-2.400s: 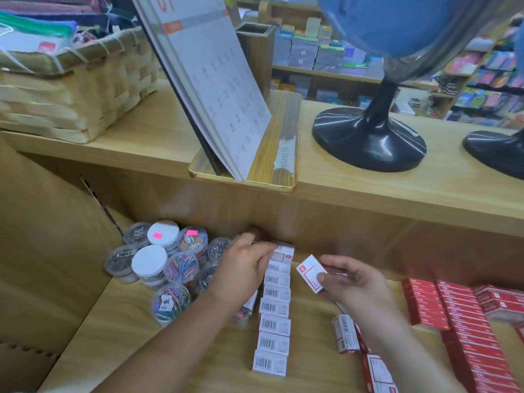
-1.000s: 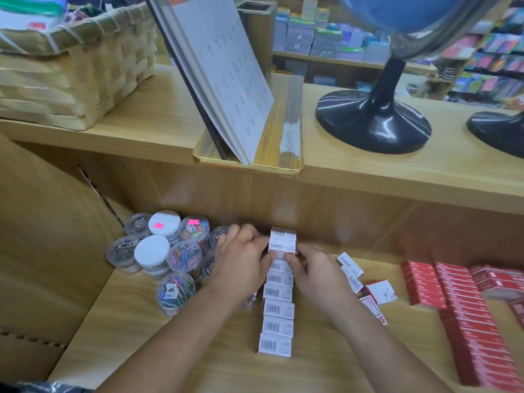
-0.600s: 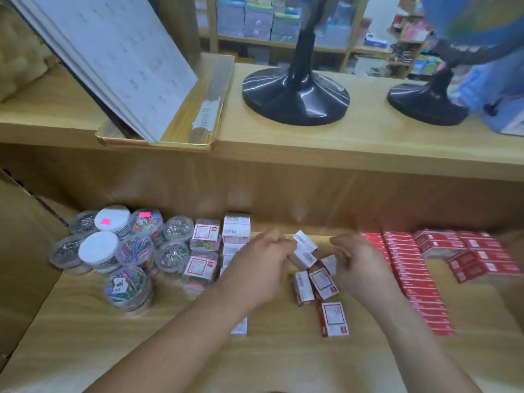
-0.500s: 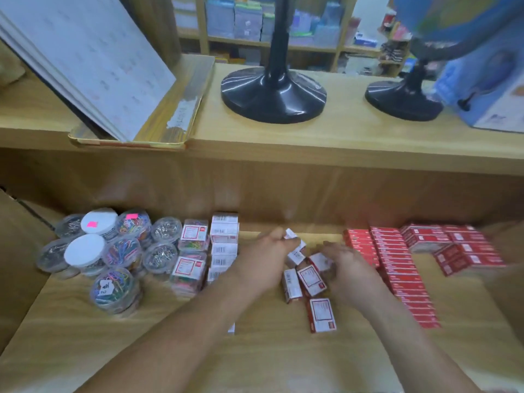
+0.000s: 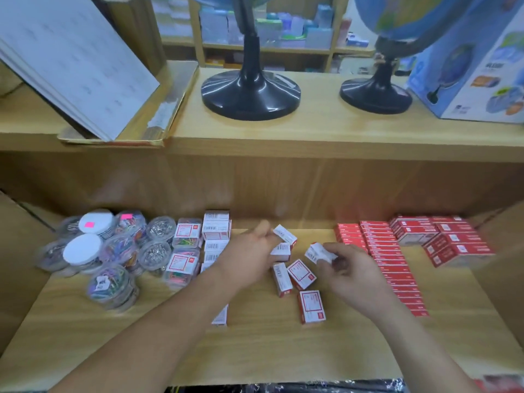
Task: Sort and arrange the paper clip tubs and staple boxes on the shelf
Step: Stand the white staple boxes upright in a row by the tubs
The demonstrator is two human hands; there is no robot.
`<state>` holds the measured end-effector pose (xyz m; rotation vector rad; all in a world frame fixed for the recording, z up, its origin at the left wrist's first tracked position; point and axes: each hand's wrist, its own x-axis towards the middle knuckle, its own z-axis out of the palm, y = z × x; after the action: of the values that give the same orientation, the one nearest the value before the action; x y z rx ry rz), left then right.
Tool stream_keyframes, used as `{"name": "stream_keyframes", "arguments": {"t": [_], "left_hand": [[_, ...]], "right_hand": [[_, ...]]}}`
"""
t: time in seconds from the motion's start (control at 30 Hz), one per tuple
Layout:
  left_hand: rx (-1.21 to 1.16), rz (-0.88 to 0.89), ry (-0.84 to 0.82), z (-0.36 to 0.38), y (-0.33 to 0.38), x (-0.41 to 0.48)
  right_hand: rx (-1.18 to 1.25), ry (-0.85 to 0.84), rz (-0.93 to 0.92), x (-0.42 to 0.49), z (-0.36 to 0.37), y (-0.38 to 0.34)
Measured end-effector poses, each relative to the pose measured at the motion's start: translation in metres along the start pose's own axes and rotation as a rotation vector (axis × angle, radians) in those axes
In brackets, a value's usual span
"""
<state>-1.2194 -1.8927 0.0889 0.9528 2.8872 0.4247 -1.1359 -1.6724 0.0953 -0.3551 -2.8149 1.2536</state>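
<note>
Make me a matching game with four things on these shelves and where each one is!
Things
1. round tubs
2. red boxes
3. blue box
4. barcode box

Places
A. pinched in the right hand
B. on the upper shelf, far right
C. on the lower shelf, far left
D. on the lower shelf, in rows on the right

Pairs: 1-C, 2-D, 3-B, 4-A
</note>
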Motion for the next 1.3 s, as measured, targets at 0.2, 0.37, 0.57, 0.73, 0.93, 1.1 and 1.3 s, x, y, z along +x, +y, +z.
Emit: {"name": "stream_keyframes", "arguments": {"t": [0.2, 0.37, 0.57, 0.73, 0.93, 1.1, 1.3], "left_hand": [[-0.662, -0.16, 0.241, -0.027, -0.01, -0.056], [-1.091, -0.281, 0.402, -0.042, -0.019, -0.101], [-1.199, -0.516, 0.575, -0.04, -0.041, -0.134], [-1.367, -0.574, 0.542, -0.044, -0.052, -0.15], [-1.409, -0.655, 0.566, -0.046, -0.058, -0.146], [-1.209, -0.592, 0.499, -0.05, -0.066, -0.133], [-0.734, -0.351, 0.417, -0.04, -0.084, -0.113]], "right_hand": [[0.536, -0.09, 0.183, -0.014, -0.002, -0.054], [0.678, -0.187, 0.198, -0.014, 0.031, -0.094], [0.802, -0.339, 0.18, -0.017, 0.066, -0.128], [0.812, -0.382, 0.201, -0.019, 0.078, -0.139], [0.797, -0.351, 0.224, -0.017, 0.079, -0.136], [0.764, -0.313, 0.225, -0.017, 0.074, -0.129], [0.778, -0.223, 0.227, -0.017, 0.07, -0.117]]}}
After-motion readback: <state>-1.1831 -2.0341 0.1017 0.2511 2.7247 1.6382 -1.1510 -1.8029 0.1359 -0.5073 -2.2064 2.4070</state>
